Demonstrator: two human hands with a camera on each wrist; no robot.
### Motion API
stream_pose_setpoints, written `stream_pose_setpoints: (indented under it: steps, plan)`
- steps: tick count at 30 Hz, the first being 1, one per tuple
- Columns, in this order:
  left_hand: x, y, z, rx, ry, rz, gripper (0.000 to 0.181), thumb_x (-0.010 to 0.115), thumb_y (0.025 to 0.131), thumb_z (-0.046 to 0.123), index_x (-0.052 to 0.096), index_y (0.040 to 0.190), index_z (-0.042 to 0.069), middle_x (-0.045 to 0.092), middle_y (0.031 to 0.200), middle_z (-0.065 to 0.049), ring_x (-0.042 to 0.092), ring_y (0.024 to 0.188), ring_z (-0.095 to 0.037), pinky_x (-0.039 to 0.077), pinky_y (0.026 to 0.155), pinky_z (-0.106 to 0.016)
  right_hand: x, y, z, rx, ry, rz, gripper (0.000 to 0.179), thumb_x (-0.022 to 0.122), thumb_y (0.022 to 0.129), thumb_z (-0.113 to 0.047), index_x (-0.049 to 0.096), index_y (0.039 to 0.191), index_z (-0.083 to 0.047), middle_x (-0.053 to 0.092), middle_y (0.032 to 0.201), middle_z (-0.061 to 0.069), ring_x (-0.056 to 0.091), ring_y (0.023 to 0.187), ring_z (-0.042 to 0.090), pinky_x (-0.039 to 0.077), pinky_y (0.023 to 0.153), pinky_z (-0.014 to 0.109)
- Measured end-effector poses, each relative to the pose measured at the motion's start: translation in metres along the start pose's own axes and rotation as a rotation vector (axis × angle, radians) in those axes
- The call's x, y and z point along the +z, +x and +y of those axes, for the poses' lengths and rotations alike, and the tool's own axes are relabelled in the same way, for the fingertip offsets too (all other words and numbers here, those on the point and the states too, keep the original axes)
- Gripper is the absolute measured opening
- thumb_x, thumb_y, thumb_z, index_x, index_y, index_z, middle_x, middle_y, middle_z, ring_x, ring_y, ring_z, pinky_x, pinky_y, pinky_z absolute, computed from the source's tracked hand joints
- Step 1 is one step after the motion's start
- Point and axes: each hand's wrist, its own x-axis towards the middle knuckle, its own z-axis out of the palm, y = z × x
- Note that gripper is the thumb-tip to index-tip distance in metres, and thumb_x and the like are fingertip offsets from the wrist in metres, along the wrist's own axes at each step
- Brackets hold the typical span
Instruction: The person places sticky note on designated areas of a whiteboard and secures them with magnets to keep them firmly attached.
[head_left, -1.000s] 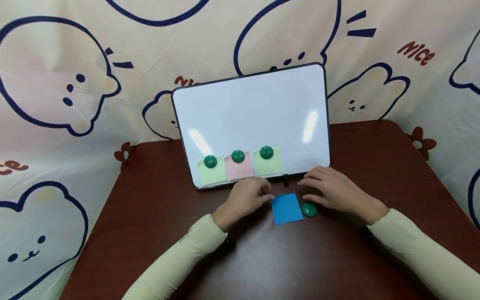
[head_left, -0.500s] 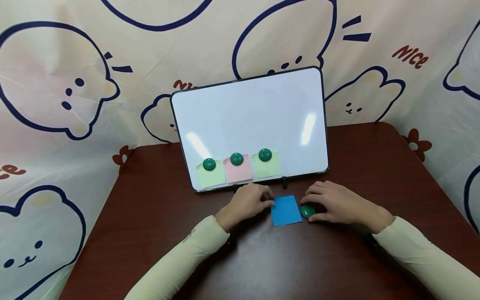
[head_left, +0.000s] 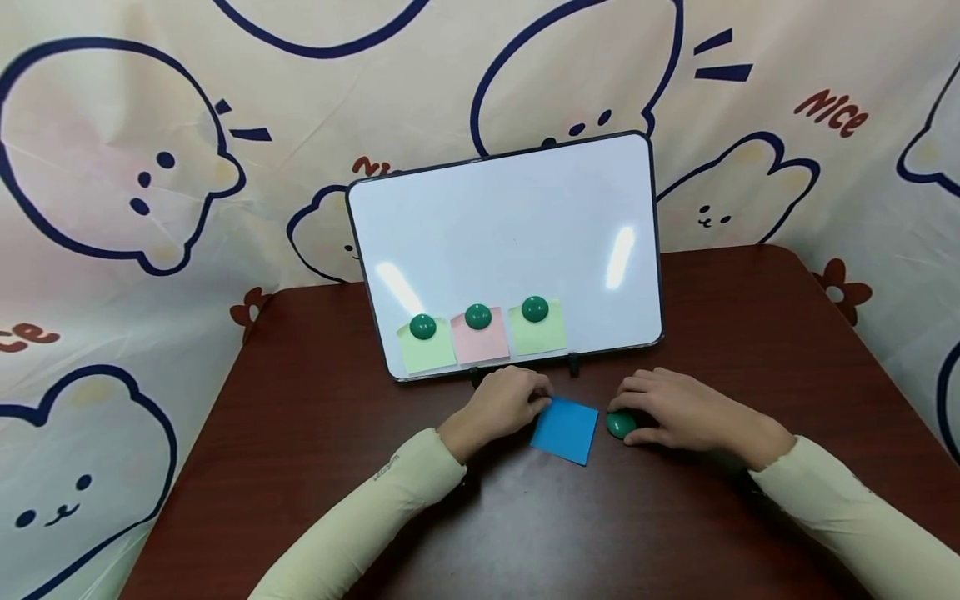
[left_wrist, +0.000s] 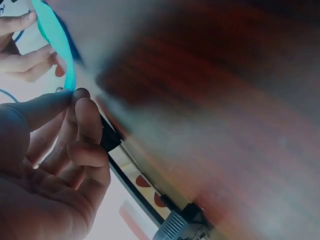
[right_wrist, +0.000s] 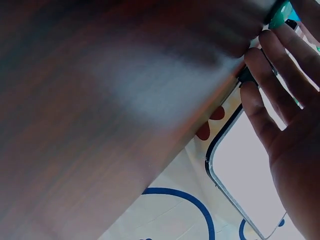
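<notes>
My left hand (head_left: 504, 404) pinches the upper left corner of a blue sticky note (head_left: 564, 432) between thumb and index finger. In the left wrist view the sticky note (left_wrist: 60, 40) looks curved and stands off the dark table. My right hand (head_left: 675, 410) holds a round green magnet (head_left: 620, 424) on the table between thumb and fingers, just right of the note. The magnet (right_wrist: 280, 16) shows only partly at the top of the right wrist view. Note and magnet are apart.
Behind the hands a whiteboard (head_left: 510, 233) leans on small black feet (head_left: 573, 364). Along its lower edge a green note (head_left: 427, 352), a pink note (head_left: 482, 340) and another green note (head_left: 538, 335) hang, each under a green magnet (head_left: 423, 327). A patterned cloth (head_left: 300, 100) surrounds the brown table (head_left: 315, 417).
The right hand has come down and taken hold of the green magnet. Gripped by the left hand, the blue note has turned clockwise and its lower edge has swung left.
</notes>
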Motion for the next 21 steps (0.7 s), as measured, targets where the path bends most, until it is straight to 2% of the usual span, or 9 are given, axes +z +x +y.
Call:
stream_pose_setpoints:
  steps: [5, 13, 21]
  plan:
    - [0.000, -0.002, -0.003, -0.022, -0.018, 0.054, 0.012, 0.067, 0.096, 0.019, 0.075, 0.103, 0.016, 0.076, 0.100, 0.002, 0.069, 0.093, -0.011, 0.056, 0.079, -0.027, -0.001, -0.002, 0.001, 0.011, 0.001, -0.006, 0.040, 0.074, 0.086, -0.048, 0.068, 0.119, -0.027, 0.064, 0.113, -0.012, 0.057, 0.100, 0.005, 0.053, 0.087, 0.035]
    - [-0.003, -0.005, -0.011, -0.091, -0.127, 0.182, 0.012, 0.067, 0.096, 0.020, 0.074, 0.103, 0.015, 0.075, 0.096, 0.001, 0.068, 0.084, -0.009, 0.055, 0.074, -0.024, -0.002, -0.008, 0.003, -0.018, 0.002, 0.056, 0.038, 0.077, 0.086, -0.040, 0.068, 0.119, -0.026, 0.065, 0.114, -0.011, 0.059, 0.101, 0.007, 0.054, 0.085, 0.037]
    - [-0.003, -0.007, -0.011, -0.116, -0.159, 0.242, 0.009, 0.068, 0.095, 0.018, 0.074, 0.100, 0.013, 0.073, 0.091, 0.001, 0.065, 0.078, -0.009, 0.053, 0.070, -0.022, -0.001, -0.009, 0.004, -0.030, -0.014, 0.084, 0.039, 0.079, 0.084, -0.039, 0.068, 0.120, -0.026, 0.065, 0.114, -0.011, 0.059, 0.098, 0.006, 0.055, 0.083, 0.034]
